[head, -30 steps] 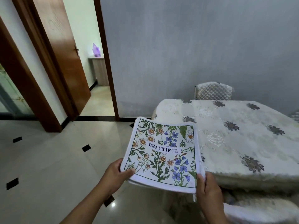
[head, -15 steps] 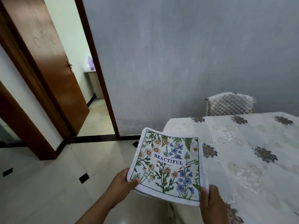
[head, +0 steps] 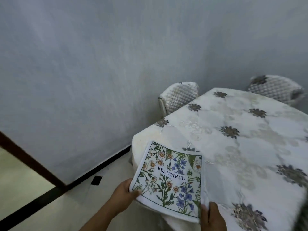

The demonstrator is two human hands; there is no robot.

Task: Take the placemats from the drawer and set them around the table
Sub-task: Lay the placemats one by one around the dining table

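A stack of white placemats (head: 170,177) printed with flowers and the word BEAUTIFUL is held flat over the near left corner of the table (head: 241,147). My left hand (head: 125,195) grips the stack's near left corner, thumb on top. My right hand (head: 211,217) holds its near right corner. The table wears a cream lace cloth with grey flower motifs. No placemat lies on the cloth in view. The drawer is out of view.
Two quilted chair backs stand at the table's far side, one (head: 179,95) against the grey wall, the other (head: 275,90) at the far right. A dark baseboard (head: 100,165) and a brown door frame (head: 30,160) run along the tiled floor at left.
The view has swung right and closer to the table; the doorway has left the frame. The stack, still in both hands, now hangs over the table's corner.
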